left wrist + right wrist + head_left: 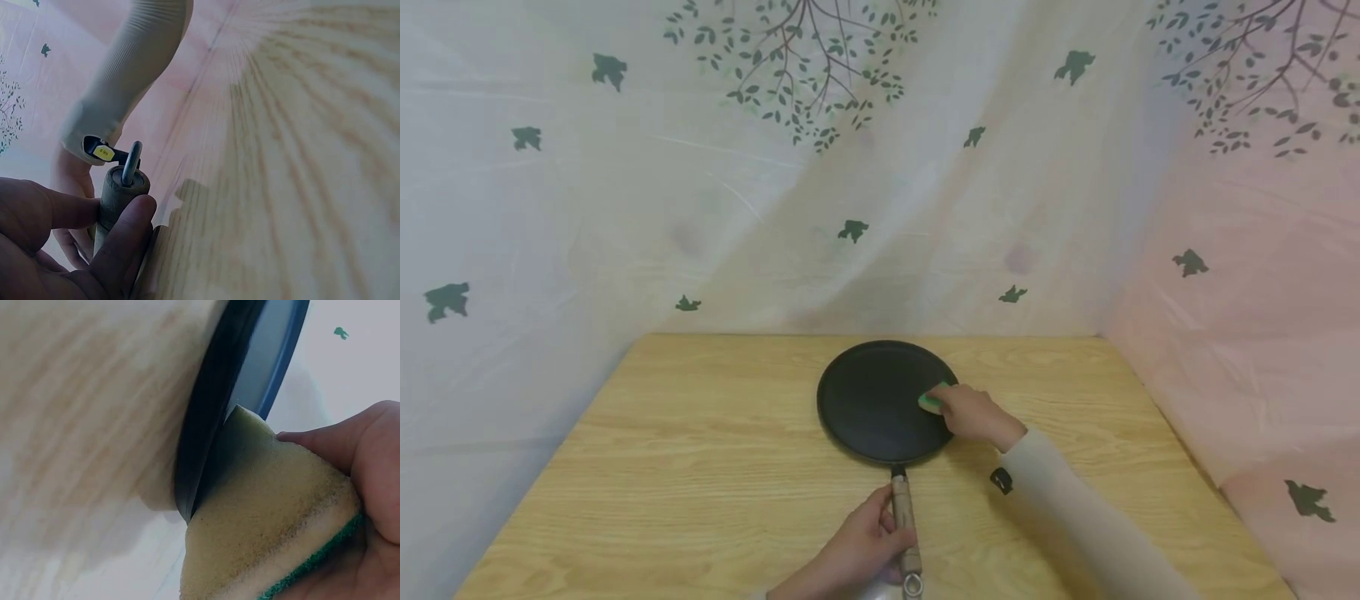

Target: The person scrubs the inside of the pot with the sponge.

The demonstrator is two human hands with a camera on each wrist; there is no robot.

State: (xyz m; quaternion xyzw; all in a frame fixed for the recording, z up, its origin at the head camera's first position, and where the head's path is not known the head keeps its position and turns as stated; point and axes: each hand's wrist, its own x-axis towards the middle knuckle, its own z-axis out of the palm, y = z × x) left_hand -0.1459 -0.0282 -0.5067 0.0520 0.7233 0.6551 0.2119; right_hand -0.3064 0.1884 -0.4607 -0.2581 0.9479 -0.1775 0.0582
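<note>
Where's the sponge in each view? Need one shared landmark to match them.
Head: sponge just right of center, below mid-height, in the right hand at the right side of the pan.
Left wrist: not visible.
Right wrist: large, lower center, green edge lower right.
Landmark: wood-grain table, in all three.

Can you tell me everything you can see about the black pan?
The pan is round, shallow and black, with a low rim. Its long brownish handle looks wooden and ends in a metal-looking ring. Its flat side faces up over the table, handle towards the person; I can't tell if it rests flat. The left hand grips the handle, and the right hand holds a sponge against the pan's right side.
</note>
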